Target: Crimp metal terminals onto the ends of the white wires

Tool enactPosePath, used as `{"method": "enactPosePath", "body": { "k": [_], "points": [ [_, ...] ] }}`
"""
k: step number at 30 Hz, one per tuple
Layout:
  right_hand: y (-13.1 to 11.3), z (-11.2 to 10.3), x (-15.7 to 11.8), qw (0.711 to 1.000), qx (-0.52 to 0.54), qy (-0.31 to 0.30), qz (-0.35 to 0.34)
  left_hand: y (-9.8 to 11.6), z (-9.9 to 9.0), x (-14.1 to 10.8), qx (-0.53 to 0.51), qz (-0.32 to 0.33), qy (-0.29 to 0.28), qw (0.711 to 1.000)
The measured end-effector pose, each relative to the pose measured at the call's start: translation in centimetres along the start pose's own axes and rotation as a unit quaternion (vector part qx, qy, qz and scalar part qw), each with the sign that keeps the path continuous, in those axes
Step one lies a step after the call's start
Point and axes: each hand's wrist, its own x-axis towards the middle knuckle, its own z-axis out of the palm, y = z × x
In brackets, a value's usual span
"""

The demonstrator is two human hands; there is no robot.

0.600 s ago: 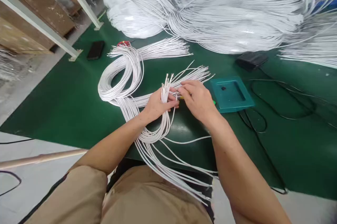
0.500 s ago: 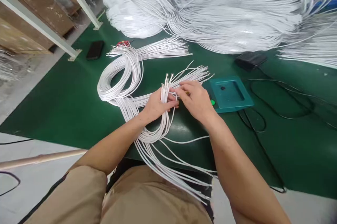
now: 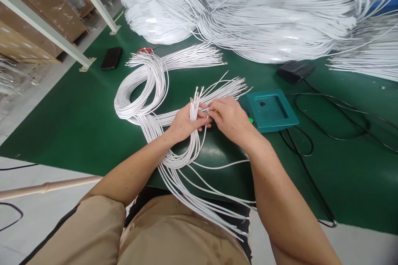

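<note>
My left hand (image 3: 185,124) is closed around a bunch of white cables (image 3: 194,109), their stripped or tipped ends pointing up above the fingers. Below the hand, the cables curve down in a loop. My right hand (image 3: 230,119) is closed in a pinch beside it, at the end of a single white cable (image 3: 205,128) set apart from the bunch. A small yellow object (image 3: 217,112) shows between the right fingers; most of it is hidden, so its kind is unclear. More white cable ends (image 3: 234,86) lie behind both hands.
A coiled cable bundle (image 3: 124,101) lies on the green table (image 3: 77,124). Large heaps of white cable (image 3: 273,20) fill the back. To the right are a teal tray-like device (image 3: 270,122), a black box (image 3: 295,71) and black cords (image 3: 306,169). A phone-like black object (image 3: 112,58) lies left.
My right fingers have drawn together and curled more around the yellow object, close to the single cable's end. My left hand keeps its hold on the bunch.
</note>
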Motion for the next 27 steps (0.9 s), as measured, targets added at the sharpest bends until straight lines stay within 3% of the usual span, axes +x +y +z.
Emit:
{"method": "enactPosePath", "body": {
  "k": [4,7,14,21,27],
  "points": [
    [0.9,-1.1,-0.7,0.992,-0.122,0.021,0.019,-0.3,-0.2,0.2,-0.027,-0.036,-0.001,0.999],
    [1.9,-1.4,-1.1,0.985,-0.168,-0.007,0.038,-0.5,-0.3,0.4,-0.029,-0.057,-0.002,0.998],
    [2.9,-0.7,-0.9,0.989,-0.148,0.024,0.006,-0.9,-0.4,0.7,0.001,-0.067,0.005,0.998],
    [2.7,-0.8,-0.6,0.984,-0.171,0.036,0.028,-1.6,-0.5,1.1,0.048,-0.055,0.024,0.997],
    [2.6,-0.7,-0.5,0.983,-0.175,0.040,0.027,-1.7,-0.3,1.2,0.094,-0.045,0.006,0.995]
  ]
}}
